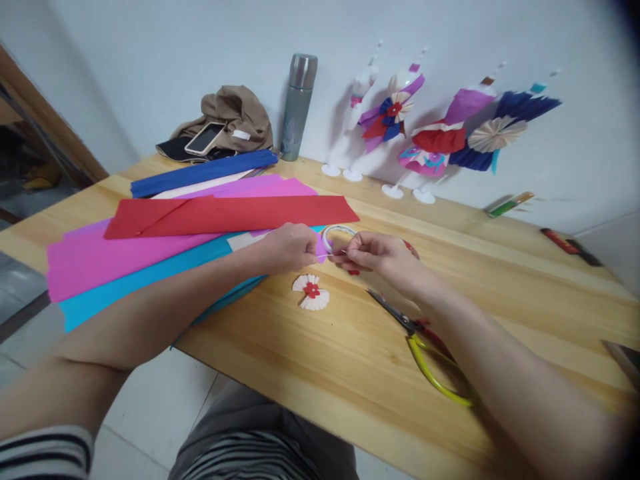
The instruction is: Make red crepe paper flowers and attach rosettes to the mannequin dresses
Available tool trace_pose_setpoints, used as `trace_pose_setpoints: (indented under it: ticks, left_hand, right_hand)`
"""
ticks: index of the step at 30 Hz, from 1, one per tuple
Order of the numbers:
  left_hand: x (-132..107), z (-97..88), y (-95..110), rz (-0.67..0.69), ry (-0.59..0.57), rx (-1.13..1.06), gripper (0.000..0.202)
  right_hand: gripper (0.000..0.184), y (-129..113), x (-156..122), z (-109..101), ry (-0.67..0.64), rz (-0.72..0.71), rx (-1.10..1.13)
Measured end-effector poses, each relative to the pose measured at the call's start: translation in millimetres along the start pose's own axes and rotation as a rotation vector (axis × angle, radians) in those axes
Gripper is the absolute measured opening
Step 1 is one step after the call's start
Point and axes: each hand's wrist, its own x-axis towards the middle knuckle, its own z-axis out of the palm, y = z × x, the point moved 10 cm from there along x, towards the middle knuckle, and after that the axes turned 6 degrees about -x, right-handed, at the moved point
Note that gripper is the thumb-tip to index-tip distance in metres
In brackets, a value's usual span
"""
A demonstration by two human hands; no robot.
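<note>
My left hand [290, 248] is closed in a pinch on a small piece of pink paper [321, 248] above the wooden table [350, 360]. My right hand [373, 257] is pinched too, meeting the left; a thin white thread or strip runs between the fingertips. Just behind the hands lies a white tape roll [338, 231]. A white folded paper fan with a red flower centre [311, 292] lies on the table below the hands. Scissors with yellow-green handles [425, 347] rest under my right forearm.
Sheets of crepe paper in red [225, 215], pink, cyan and blue [203, 172] cover the table's left half. Several doll figures in paper dresses [435, 133] stand along the back wall. A steel flask [298, 107], a brown cloth with a phone [205, 138] and pens sit at the back.
</note>
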Motion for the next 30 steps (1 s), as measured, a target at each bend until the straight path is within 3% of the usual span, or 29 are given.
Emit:
trace_pose_setpoints:
  ticks: [3, 7, 14, 22, 30]
  left_hand:
    - [8.7, 7.2, -3.6, 0.000, 0.056, 0.065, 0.017]
    - [17.0, 16.7, -4.2, -0.038, 0.002, 0.077, 0.020]
    - [23.7, 1.5, -0.8, -0.064, -0.021, 0.171, 0.022]
    - [27.6, 2.1, 0.5, -0.097, -0.078, 0.256, 0.024]
    - [34.2, 1.0, 9.8, -0.043, -0.137, 0.346, 0.023]
  right_hand:
    - [0.024, 4.3, -0.8, 1.3, -0.019, 0.052, 0.084]
    - [0.025, 8.9, -0.2, 2.5, -0.037, 0.093, 0.146]
    - [0.023, 13.3, -2.6, 2.7, -0.071, 0.117, 0.258]
    - [0.021, 23.4, -2.3, -4.3, -0.032, 0.152, 0.216]
    - [0.023, 29.7, 3.7, -9.0, -0.061, 0.172, 0.179]
